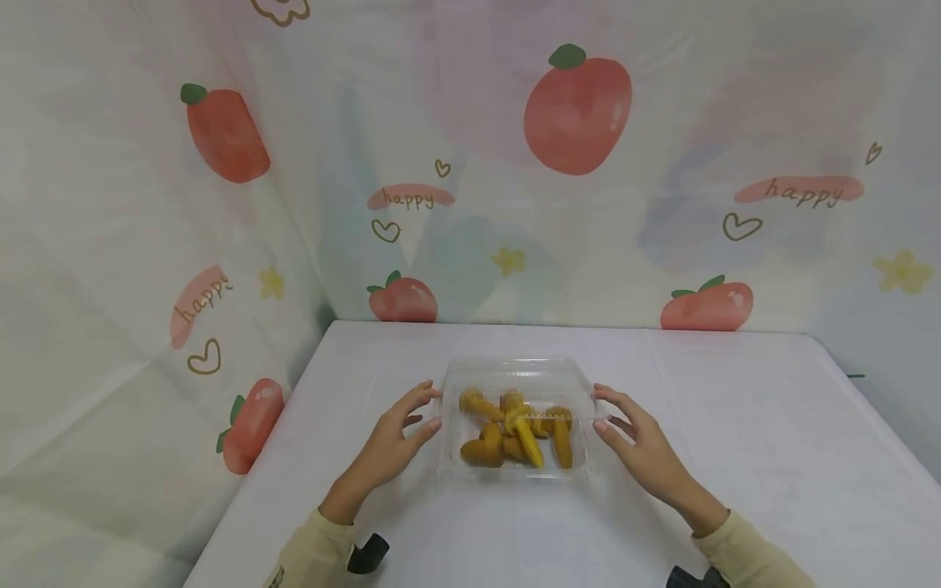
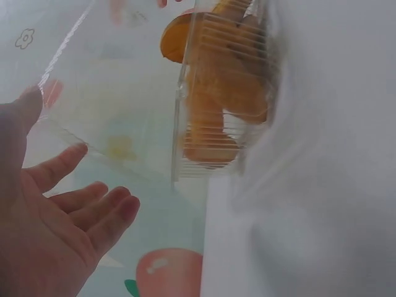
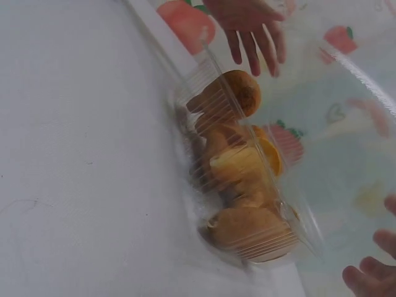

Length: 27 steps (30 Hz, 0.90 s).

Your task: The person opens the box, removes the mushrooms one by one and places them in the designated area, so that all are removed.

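1. Currently, a clear plastic container [image 1: 515,474] sits on the white tabletop [image 1: 515,539], at the lower middle of the head view, with yellow and brown pieces [image 1: 481,452] inside.
2. Its transparent lid [image 1: 515,371] is raised and tilted above them.
3. Left of it, the left hand [image 1: 390,445] has a wide, loose grip, thumb apart from fingers, fingertips at the lid's edge.
4. At lower right of centre, the right hand [image 1: 650,457] mirrors that, its parted grip at the lid's opposite side; how firmly either bears on the lid cannot be told.

Tabletop [image 1: 735,408]: white, rounded at the far right corner
Clear plastic container [image 1: 515,473]: between left and right edges
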Each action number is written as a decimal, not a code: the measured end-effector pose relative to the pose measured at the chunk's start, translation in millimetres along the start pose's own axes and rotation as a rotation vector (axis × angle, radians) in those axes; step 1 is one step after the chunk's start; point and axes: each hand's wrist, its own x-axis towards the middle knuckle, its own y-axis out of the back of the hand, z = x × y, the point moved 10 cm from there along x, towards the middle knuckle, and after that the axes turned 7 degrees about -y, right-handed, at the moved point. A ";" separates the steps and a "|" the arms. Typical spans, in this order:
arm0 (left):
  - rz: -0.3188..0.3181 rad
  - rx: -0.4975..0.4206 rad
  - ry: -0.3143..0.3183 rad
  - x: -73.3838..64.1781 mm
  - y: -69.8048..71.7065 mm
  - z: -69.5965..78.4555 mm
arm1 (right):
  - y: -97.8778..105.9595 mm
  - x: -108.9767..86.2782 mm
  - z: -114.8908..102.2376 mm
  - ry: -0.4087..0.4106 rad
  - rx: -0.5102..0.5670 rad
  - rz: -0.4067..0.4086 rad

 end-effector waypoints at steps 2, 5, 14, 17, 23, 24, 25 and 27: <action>-0.002 -0.005 0.007 3.2 1.4 1.1 | 1.0 1.9 -3.1 0.007 0.036 -0.007; -0.007 -0.014 0.009 8.1 2.8 3.9 | 2.2 5.1 -6.7 0.013 0.093 -0.019; -0.008 -0.086 -0.023 23.2 7.9 10.0 | 7.9 18.5 -9.2 0.008 0.116 -0.033; 0.015 -0.096 -0.035 30.2 9.0 7.1 | 9.3 25.8 -6.6 0.002 0.121 -0.034; 0.049 -0.112 -0.039 42.9 8.8 -0.9 | 4.3 39.6 6.0 -0.060 0.091 -0.068; 0.050 -0.121 -0.044 45.4 8.6 -1.7 | 3.1 42.3 8.3 -0.071 0.078 -0.075; 0.048 -0.127 -0.047 48.0 8.0 -3.0 | 2.0 45.3 10.4 -0.080 0.074 -0.085; 0.033 -0.139 -0.053 53.7 6.1 -6.9 | -0.8 51.7 15.1 -0.105 0.066 -0.106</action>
